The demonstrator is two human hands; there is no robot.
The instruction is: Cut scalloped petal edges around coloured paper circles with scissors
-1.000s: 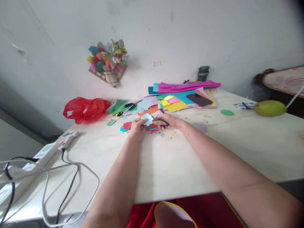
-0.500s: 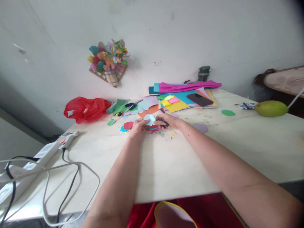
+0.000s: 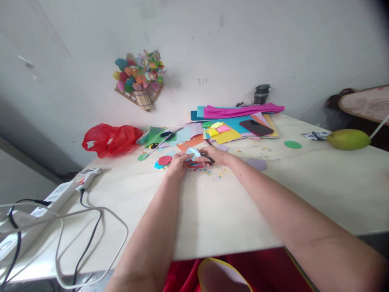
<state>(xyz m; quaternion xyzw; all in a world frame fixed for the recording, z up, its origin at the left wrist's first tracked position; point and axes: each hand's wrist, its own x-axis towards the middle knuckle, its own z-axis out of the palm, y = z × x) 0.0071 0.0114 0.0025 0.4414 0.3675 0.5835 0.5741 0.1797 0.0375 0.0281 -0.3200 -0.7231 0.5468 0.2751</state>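
Pale tabletop (image 3: 231, 211), light-blue paper (image 3: 193, 153) pinched in my left hand (image 3: 178, 163), scissors (image 3: 209, 159) in my right hand's (image 3: 217, 155) grip, largely hidden.

A craft corner in what appears to be a home is marked by hand-held scissors (image 3: 209, 157) at centre, coloured sheets (image 3: 243, 111) piled at 2 o'clock on a marbled table (image 3: 219, 219), colourful flowers (image 3: 138, 75) on the scuffed wall (image 3: 231, 48) at 11 o'clock, and a power strip (image 3: 59, 195) at 8 o'clock.
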